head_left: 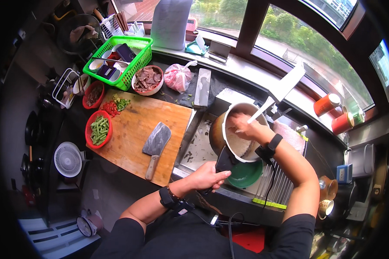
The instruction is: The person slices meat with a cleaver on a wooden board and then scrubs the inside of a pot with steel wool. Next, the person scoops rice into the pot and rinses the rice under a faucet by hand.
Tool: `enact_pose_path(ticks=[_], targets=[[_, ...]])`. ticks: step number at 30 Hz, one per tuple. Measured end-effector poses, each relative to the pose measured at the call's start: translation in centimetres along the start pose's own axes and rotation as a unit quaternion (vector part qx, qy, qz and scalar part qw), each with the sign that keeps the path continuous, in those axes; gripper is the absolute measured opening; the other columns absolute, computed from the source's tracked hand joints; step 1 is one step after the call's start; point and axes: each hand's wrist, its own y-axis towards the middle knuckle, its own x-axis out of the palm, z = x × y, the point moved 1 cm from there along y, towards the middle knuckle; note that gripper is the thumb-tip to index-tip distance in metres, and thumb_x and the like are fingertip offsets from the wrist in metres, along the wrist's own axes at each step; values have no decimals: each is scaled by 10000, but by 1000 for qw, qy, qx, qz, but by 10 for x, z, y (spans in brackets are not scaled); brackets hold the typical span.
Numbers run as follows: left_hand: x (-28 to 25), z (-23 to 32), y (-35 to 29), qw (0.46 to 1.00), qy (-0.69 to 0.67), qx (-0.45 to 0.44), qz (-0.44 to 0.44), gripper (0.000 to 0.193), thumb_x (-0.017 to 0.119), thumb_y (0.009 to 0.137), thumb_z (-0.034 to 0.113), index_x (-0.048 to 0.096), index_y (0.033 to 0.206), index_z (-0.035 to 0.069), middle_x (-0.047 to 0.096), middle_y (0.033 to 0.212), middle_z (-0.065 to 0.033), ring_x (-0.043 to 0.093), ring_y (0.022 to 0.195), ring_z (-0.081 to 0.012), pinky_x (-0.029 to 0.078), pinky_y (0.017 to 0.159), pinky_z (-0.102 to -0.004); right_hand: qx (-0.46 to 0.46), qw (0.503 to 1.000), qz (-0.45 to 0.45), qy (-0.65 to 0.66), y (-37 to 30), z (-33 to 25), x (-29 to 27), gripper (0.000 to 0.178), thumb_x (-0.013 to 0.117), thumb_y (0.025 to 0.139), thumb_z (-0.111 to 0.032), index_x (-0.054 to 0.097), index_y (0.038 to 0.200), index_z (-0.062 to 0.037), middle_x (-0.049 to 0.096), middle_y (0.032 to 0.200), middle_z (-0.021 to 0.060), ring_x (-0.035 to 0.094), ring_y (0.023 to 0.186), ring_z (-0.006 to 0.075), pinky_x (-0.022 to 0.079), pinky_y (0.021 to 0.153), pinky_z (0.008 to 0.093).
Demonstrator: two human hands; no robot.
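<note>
My left hand (208, 176) is closed round the black handle of a deep metal pot (217, 133), holding it tilted over the sink (195, 149). My right hand (245, 126) reaches down inside the pot, its fingers smeared by motion and partly hidden. Pale, cloudy contents that look like rice in water (237, 144) show below that hand. A white faucet (263, 108) slants over the pot's rim beside my right wrist. Under the pot sits a green bowl (246, 175), partly covered by it.
Left of the sink, a wooden cutting board (132, 138) bears a cleaver (157, 140) and chopped peppers (115, 105). Around it stand a red bowl of green beans (99, 130), a bowl of sliced meat (148, 81) and a green basket (138, 64). A drying rack (270, 185) spans the sink's right side.
</note>
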Motion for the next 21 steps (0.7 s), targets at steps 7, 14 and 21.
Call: enact_pose_path(ticks=[7,14,21], targets=[[-8,5,-9,1000,22,15,-6,225,538,908,251,440,813,73,467,613,16,458,488,-57,435,428,-227,267,882,-371,111,-2,1,8,635,602,761,-433,502,1184,29,531,1162,242,542,1043,343,416,915,384],[-8,0,2,998,49,14,-38,189,526,913,194,461,806,51,464,587,16,452,472,-60,423,402,-235,238,825,-254,445,-29,-37,22,386,534,748,-161,550,1046,84,603,933,173,570,847,226,454,708,347],[-16,-1,7,999,8,12,-37,238,544,907,236,429,772,78,449,598,19,422,469,-52,414,411,-229,191,906,41,376,-4,-33,35,174,490,743,-80,571,662,50,527,550,71,484,511,133,372,412,327]])
